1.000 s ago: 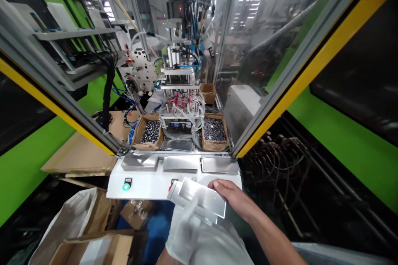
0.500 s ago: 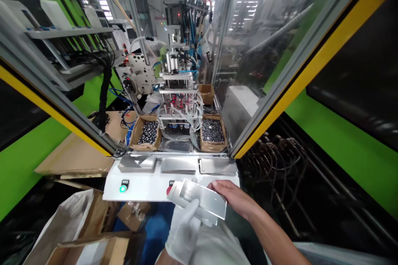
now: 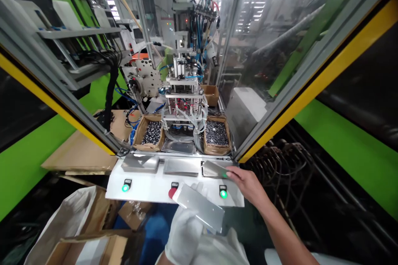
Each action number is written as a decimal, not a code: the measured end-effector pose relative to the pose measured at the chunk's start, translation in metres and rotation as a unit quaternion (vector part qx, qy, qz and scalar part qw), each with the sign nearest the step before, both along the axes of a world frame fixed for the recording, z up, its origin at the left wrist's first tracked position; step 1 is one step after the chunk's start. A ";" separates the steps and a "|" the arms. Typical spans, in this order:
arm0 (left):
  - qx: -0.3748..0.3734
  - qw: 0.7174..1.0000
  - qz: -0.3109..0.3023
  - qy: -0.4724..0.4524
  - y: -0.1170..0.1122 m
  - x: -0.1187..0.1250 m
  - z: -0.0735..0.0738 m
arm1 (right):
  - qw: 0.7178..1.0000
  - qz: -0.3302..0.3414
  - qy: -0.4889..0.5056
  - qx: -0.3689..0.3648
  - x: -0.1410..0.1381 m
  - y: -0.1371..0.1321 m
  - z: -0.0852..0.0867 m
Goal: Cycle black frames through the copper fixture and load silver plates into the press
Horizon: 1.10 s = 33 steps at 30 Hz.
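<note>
Your left hand [image 3: 184,232], in a white glove, is closed around the lower end of a rectangular metal plate [image 3: 199,208], holding it tilted just in front of the white console [image 3: 149,193], above its near edge. Your right hand [image 3: 245,184], bare, reaches out over the console with the fingers extended, not clenched. Its fingertips [image 3: 230,169] lie on the end of the right-hand stack of metal plates [image 3: 214,169], at the console's far edge; you cannot tell whether they have a firm grip.

Left of that stack on the console sit a middle stack of plates [image 3: 180,167] and a left stack of plates [image 3: 139,163], so plates remain at all three places. Beyond the console, two cardboard boxes [image 3: 149,147] hold heaps of small dark washers [image 3: 216,133], and both look well filled.
</note>
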State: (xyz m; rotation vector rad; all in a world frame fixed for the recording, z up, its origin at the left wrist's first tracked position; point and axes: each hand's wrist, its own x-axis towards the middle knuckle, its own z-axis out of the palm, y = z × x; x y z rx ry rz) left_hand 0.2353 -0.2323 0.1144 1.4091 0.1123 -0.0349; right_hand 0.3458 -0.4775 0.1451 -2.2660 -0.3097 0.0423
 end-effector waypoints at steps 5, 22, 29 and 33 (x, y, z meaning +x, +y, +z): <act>-0.248 0.963 -0.050 0.096 -0.004 0.006 0.023 | 0.965 0.075 -0.216 -0.128 0.007 -0.011 -0.033; -0.344 0.932 -0.011 0.113 -0.013 0.013 0.040 | 0.943 0.122 -0.261 -0.168 0.004 -0.005 -0.035; -0.236 0.968 -0.017 0.087 -0.017 0.014 0.036 | 0.955 0.105 -0.228 -0.159 0.003 0.001 -0.016; -0.014 1.000 0.007 0.009 -0.011 0.011 0.015 | 0.989 0.063 -0.124 -0.059 -0.021 0.018 0.016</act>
